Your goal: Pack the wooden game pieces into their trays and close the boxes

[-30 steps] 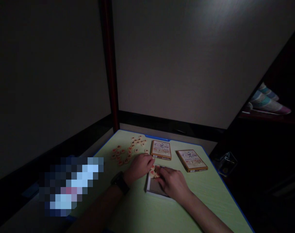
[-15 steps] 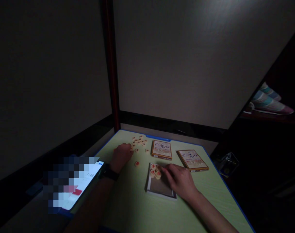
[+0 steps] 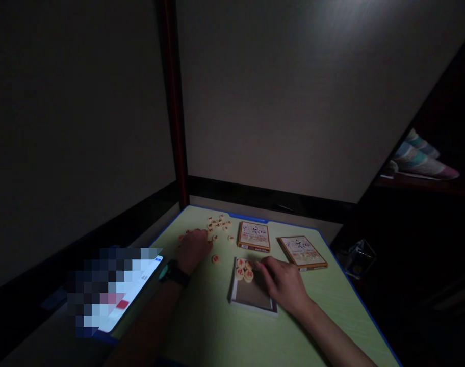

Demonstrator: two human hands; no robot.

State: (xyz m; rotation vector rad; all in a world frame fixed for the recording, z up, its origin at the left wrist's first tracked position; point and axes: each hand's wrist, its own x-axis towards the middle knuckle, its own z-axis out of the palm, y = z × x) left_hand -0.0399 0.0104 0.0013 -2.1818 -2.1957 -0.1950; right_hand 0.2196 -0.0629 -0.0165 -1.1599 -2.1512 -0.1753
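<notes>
My right hand point(image 3: 285, 284) is closed over the right side of a shallow open box tray point(image 3: 254, 295), its fingertips pinched beside several round xiangqi pieces with red characters point(image 3: 244, 270) in the tray's far left corner. What the pinch holds, if anything, is hidden. Wearing a dark watch, my left hand point(image 3: 194, 250) lies low at the left of the table with fingers curled and mostly hidden. Just beyond it is a loose cluster of xiangqi pieces point(image 3: 218, 223). A single red-marked piece point(image 3: 215, 259) lies between the hand and the tray.
Two printed xiangqi boxes, a nearer-centre one point(image 3: 254, 235) and a right one point(image 3: 303, 252), lie on the green table point(image 3: 202, 316) with a blue edge. A lit phone point(image 3: 140, 285) is at the left edge. Walls stand behind and to the left.
My left hand has shifted slightly left and toward me, its fingers more tucked under, uncovering reddish pieces beyond it. My right hand stays almost in place at the tray.
</notes>
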